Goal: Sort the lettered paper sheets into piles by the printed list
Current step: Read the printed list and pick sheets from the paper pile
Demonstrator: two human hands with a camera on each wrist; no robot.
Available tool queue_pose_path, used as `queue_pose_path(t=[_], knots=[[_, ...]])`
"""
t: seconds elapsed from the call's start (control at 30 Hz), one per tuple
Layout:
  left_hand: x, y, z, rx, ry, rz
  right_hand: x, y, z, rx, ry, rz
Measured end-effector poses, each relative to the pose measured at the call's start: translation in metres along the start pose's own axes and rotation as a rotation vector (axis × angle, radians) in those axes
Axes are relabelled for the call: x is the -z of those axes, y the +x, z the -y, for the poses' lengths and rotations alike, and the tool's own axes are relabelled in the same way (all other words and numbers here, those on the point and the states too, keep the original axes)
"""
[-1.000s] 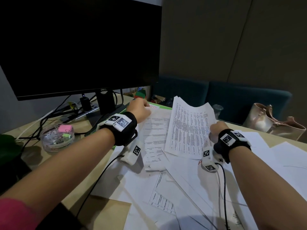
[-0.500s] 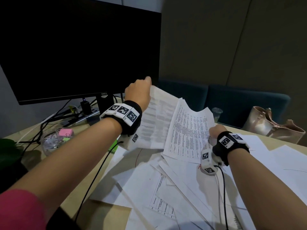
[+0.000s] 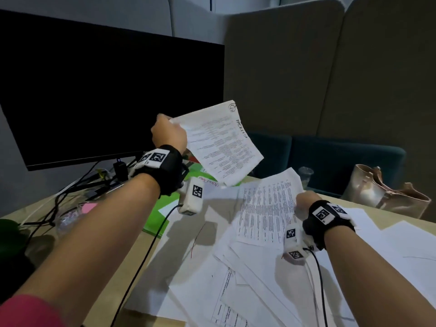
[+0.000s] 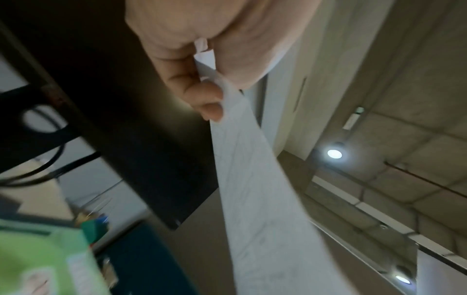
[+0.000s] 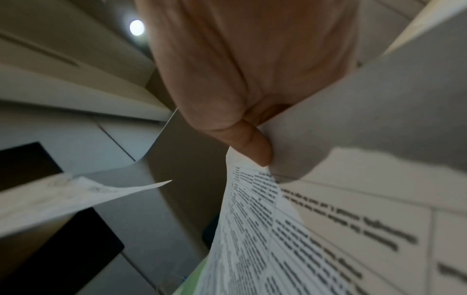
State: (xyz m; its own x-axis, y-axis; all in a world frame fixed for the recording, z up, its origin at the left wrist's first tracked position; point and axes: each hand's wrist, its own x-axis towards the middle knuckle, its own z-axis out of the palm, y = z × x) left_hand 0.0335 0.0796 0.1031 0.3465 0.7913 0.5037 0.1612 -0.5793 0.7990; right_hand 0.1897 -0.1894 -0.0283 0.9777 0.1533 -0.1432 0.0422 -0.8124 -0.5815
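Observation:
My left hand (image 3: 168,134) pinches the corner of a printed sheet (image 3: 221,143) and holds it up in the air in front of the monitor; a circled mark sits at its top right corner. In the left wrist view the thumb and fingers (image 4: 202,93) clamp this sheet (image 4: 260,209) edge-on. My right hand (image 3: 304,202) pinches the right edge of the printed list (image 3: 266,206), a sheet dense with columns of text, tilted up off the pile. The right wrist view shows the thumb (image 5: 252,143) pressed on the printed list (image 5: 265,229). Several loose white sheets (image 3: 236,279) lie spread on the desk.
A black monitor (image 3: 106,95) stands at the back left with cables (image 3: 77,182) under it. A green folder (image 3: 162,208) lies beneath the lifted sheet. A clear container with a pink note (image 3: 75,213) sits left. A metallic handbag (image 3: 387,192) and a plastic cup (image 3: 305,174) stand at the back right.
My left hand has lifted its sheet from the desk up into the air and turned its printed face toward me. The right hand has kept holding the printed list in place.

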Motion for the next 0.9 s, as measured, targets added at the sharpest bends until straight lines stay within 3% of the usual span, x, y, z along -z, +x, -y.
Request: queue_pose_path(t=[0.2, 0.3, 0.4, 0.53, 0.73, 0.9], knots=[[-0.018, -0.028, 0.028, 0.247, 0.009, 0.138, -0.001, -0.003, 0.005, 0.047, -0.066, -0.034], [-0.029, -0.055, 0.048, 0.299, 0.056, 0.250, -0.002, -0.004, 0.002, 0.076, -0.098, -0.013], [-0.038, -0.071, 0.070, 0.332, 0.086, 0.328, -0.006, -0.002, -0.002, 0.011, -0.014, 0.066], [-0.055, -0.084, 0.092, 0.451, 0.102, 0.546, -0.008, 0.004, -0.006, 0.018, 0.035, 0.124], [-0.057, -0.101, 0.086, 0.433, 0.219, 0.954, -0.021, 0.011, -0.010, -0.138, 0.417, 0.175], [-0.055, -0.108, 0.077, 0.329, 0.342, 1.113, -0.022, 0.007, -0.006, -0.135, 0.280, 0.227]])
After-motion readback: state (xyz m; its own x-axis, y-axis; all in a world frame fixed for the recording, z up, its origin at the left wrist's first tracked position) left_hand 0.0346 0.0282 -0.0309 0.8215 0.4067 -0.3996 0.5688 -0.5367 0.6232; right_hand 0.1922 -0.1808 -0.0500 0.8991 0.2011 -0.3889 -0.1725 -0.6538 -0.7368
